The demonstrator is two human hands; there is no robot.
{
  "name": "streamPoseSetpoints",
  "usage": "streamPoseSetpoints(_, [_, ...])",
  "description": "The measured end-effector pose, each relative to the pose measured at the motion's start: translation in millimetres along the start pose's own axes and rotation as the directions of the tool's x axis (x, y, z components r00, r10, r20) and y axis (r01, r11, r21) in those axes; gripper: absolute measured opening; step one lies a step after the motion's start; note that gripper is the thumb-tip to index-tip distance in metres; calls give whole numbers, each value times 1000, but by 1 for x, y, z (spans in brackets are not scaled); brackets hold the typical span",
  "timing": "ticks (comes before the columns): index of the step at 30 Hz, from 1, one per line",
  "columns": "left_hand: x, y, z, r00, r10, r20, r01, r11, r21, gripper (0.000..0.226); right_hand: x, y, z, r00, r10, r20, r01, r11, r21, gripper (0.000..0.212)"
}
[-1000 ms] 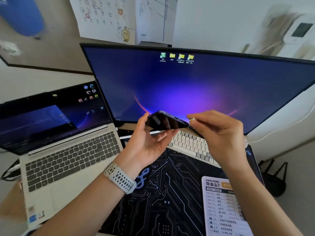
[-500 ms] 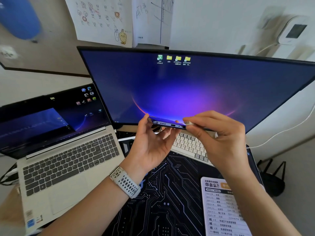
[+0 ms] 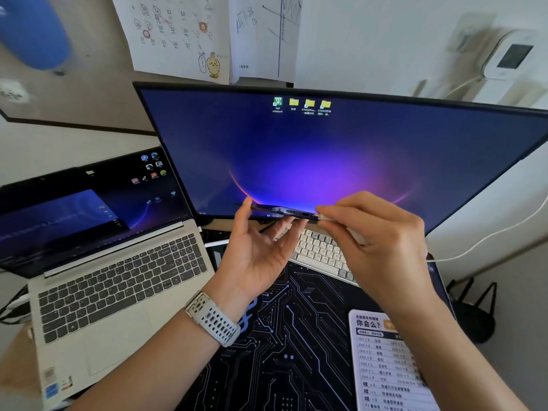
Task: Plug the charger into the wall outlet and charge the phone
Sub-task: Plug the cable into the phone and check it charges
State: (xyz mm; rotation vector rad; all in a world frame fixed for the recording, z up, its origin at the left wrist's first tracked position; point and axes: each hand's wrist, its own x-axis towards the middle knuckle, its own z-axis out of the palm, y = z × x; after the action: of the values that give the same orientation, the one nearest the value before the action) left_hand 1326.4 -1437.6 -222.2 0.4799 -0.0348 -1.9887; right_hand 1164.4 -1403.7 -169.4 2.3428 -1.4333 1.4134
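Note:
A dark blue phone (image 3: 281, 211) lies edge-on toward me, held flat in my left hand (image 3: 255, 250) between thumb and fingertips, in front of the monitor's lower edge. Its bottom edge with the port faces me. My right hand (image 3: 376, 241) pinches the white cable plug (image 3: 321, 217) at the phone's right corner, just right of the port. The white cable (image 3: 486, 241) trails off right toward the wall. A white charger or wall box (image 3: 510, 57) sits blurred at the upper right.
A wide monitor (image 3: 341, 149) stands right behind the hands. An open laptop (image 3: 112, 271) sits at left. A white keyboard (image 3: 320, 253) and a black circuit-pattern desk mat (image 3: 290, 336) lie below the hands, with a shortcut card (image 3: 385, 369) at lower right.
My left hand has tilted the phone from showing its back to lying flat and edge-on. My right hand has brought the plug up against the phone's bottom edge.

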Motion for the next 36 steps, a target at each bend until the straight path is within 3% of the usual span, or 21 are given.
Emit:
streamPoseSetpoints(5, [-1, 3, -1, 998, 21, -63, -18, 999, 45, 17, 0, 0, 6, 999, -7, 41, 8, 1000, -20, 8])
streamPoseSetpoints(13, [1, 6, -2, 999, 31, -36, -26, 991, 134, 26, 4, 0, 10, 998, -14, 69, 16, 999, -30, 8])
streamPoseSetpoints(16, [4, 7, -6, 993, 67, -96, -54, 990, 134, 67, 3, 1, 10, 995, -16, 95, 23, 997, -69, 7])
streamPoseSetpoints(18, [4, 8, -7, 986, 140, -92, -120, 972, 201, 72, 2, 3, 10, 994, -10, 112, 21, 995, -99, 8])
streamPoseSetpoints(22, [3, 12, -6, 952, 302, -57, -262, 895, 360, 75, -1, 8, 12, 992, 10, 128, 7, 991, -130, 11])
streamPoseSetpoints(26, [1, 12, -1, 912, 409, 1, -358, 797, 486, 59, -4, 14, 14, 990, 43, 134, -23, 989, -149, 10])
streamPoseSetpoints(30, [2, 11, 3, 888, 460, 13, -376, 710, 596, 50, -9, 21, 20, 989, 62, 137, -45, 991, -130, 2])
streamPoseSetpoints(36, [7, 14, 8, 845, 533, 45, -361, 506, 784, 62, -25, 34, 34, 978, 165, 125, -160, 986, -45, 10])
